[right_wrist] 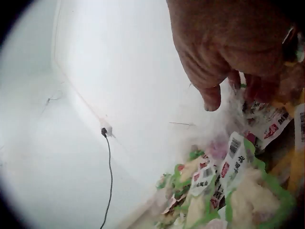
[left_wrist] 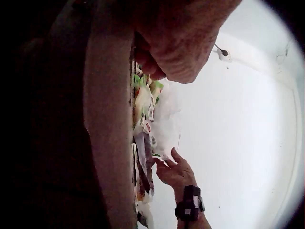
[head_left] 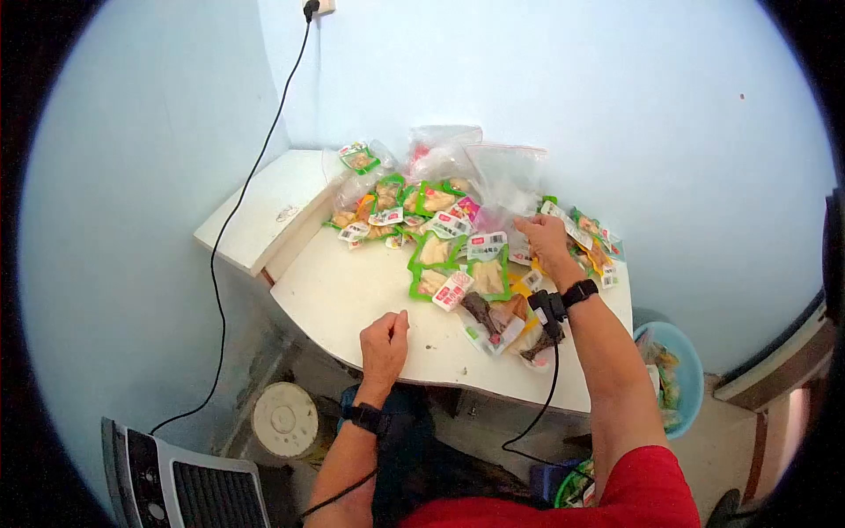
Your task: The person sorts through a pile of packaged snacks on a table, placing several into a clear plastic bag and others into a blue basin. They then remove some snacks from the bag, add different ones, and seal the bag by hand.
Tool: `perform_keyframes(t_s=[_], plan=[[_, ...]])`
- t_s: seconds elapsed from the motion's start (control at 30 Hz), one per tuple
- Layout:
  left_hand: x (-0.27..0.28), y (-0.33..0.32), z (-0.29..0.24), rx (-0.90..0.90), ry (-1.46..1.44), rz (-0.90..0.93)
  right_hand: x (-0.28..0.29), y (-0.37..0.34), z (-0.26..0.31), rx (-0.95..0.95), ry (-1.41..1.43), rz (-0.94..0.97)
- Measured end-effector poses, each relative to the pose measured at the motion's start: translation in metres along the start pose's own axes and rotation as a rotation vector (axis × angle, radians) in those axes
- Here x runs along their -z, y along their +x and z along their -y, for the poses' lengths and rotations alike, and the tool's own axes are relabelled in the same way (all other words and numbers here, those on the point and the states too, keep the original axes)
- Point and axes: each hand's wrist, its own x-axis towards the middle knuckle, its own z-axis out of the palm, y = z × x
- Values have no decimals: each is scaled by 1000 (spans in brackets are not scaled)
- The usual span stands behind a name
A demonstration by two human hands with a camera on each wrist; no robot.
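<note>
My right hand (head_left: 543, 238) reaches over the packets at the right of the white table, beside a clear plastic bag (head_left: 506, 180). The left wrist view shows that hand (left_wrist: 176, 172) side-on, its thumb raised apart from the fingers. In the right wrist view its fingertips overlap white-labelled packets (right_wrist: 269, 126). My left hand (head_left: 385, 348) rests at the table's front edge, fingers loosely curled and holding nothing. Between the hands lie green-edged packets of pale food (head_left: 487, 275) and a clear packet with dark pieces (head_left: 493, 321).
More food packets (head_left: 387, 207) heap at the back left of the table (head_left: 339, 304). A blue basin (head_left: 691, 374) with packets stands at the right, low down. A black cable (head_left: 238, 207) runs down the wall at the left, near a round lidded bucket (head_left: 284, 420).
</note>
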Motion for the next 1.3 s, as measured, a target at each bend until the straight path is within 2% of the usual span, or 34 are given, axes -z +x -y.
perform_keyframes(t_s=[0.07,0.17,0.2,0.33,0.4,0.5,0.63,0.67,0.7,0.8,0.9,1.0,1.1,1.13,1.2,1.3], plan=[[2,-1,2,31,-14,32,-7,11,-6,59,80,-40],[2,0,2,75,-33,48,-11,-5,33,410,271,-212],[2,1,3,85,-39,49,-10,-20,54,515,258,-214],[3,-1,2,81,-69,38,-13,-75,95,471,654,176],[4,-1,2,163,-146,68,-26,-110,90,466,776,402],[7,-2,2,216,-257,69,-39,-142,66,396,785,750],[15,1,5,335,-410,69,-36,-156,60,31,889,1059],[18,3,16,376,-405,164,-36,-152,57,-12,966,1116],[19,2,22,376,-390,186,-35,-151,51,-63,1043,1162],[21,3,13,341,-368,245,-43,-138,26,-144,1236,1226],[20,6,3,384,-649,122,-41,-133,11,-188,1115,1264],[23,2,5,387,-586,51,-38,-129,6,-217,890,1192],[35,-1,16,407,-964,-30,-46,-130,4,-175,768,948],[37,-2,18,483,-1043,-114,-43,-131,7,-150,718,940],[45,-8,19,467,-1064,-143,-36,-131,15,-100,617,926],[54,-15,11,459,-1047,-163,-39,-128,10,-122,693,910]])
